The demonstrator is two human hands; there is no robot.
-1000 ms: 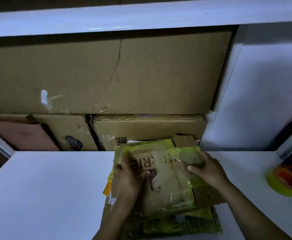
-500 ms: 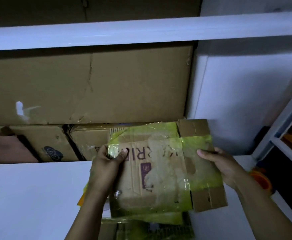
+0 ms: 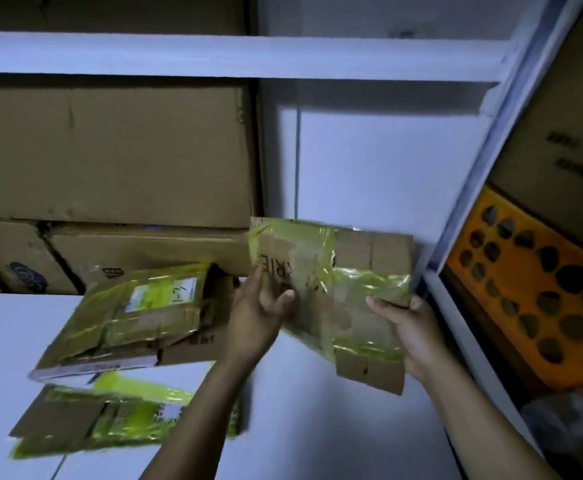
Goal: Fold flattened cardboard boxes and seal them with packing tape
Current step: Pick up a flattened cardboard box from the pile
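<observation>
A flattened cardboard box with yellow-green tape across it is held up in the air, tilted, over the white shelf surface. My left hand grips its left edge, thumb on the printed face. My right hand holds its right edge from beneath, fingers curled round it. To the left, a second flattened taped box with a white label lies tilted on a third flattened taped box. No tape roll shows in this view.
Large brown cartons fill the back of the shelf, with smaller ones under them. A white shelf board runs overhead. A white upright stands at right; beyond it sits an orange printed carton.
Both hands lifted the top flattened box off the pile and carried it to the right. The view swung right, uncovering the two boxes left behind.
</observation>
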